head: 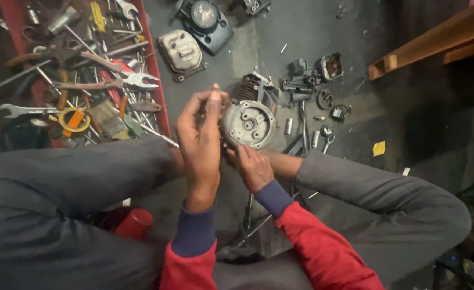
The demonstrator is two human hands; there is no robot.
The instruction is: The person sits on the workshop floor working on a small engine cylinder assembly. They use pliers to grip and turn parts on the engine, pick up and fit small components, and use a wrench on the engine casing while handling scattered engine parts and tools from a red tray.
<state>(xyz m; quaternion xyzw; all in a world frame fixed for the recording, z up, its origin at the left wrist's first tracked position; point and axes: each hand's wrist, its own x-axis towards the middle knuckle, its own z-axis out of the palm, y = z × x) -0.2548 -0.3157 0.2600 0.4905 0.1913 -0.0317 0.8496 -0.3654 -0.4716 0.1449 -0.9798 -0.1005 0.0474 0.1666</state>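
View: head camera looking straight down at a person seated on a dark concrete floor (312, 27), knees in grey trousers spread left and right, red sleeves with dark blue cuffs.

Held part: round grey metal engine housing (249, 123) with a central hub and bolt holes, raised above the floor between the knees, flat face turned up toward the camera. A finned cylinder block (254, 86) shows just behind it; whether the two are joined cannot be told.

Left hand (200, 140): raised beside the housing's left edge, fingers curled, fingertips pinched together near the rim at the top. What the grip closes on is too small to tell.

Right hand (254, 167): under the lower edge of the housing, fingers wrapped up against it, grip clamped on the housing and supporting it.

Tool tray: red tray (159, 91) at upper left, crowded with spanners, screwdrivers and a pair of pliers (124, 81) with reddish handles; an orange and yellow ring (74, 119) lies near its lower edge.

Floor, top: grey oblong metal cover (180, 51) just beside the tray; black round housing (205, 19) next to it.

Floor, right of hands: scattered small dark engine parts (307, 80), a small spanner (327, 140), a yellow scrap (379, 148).

Other: wooden beam (436, 40) at upper right; red cylindrical object (135, 223) beside the left knee.
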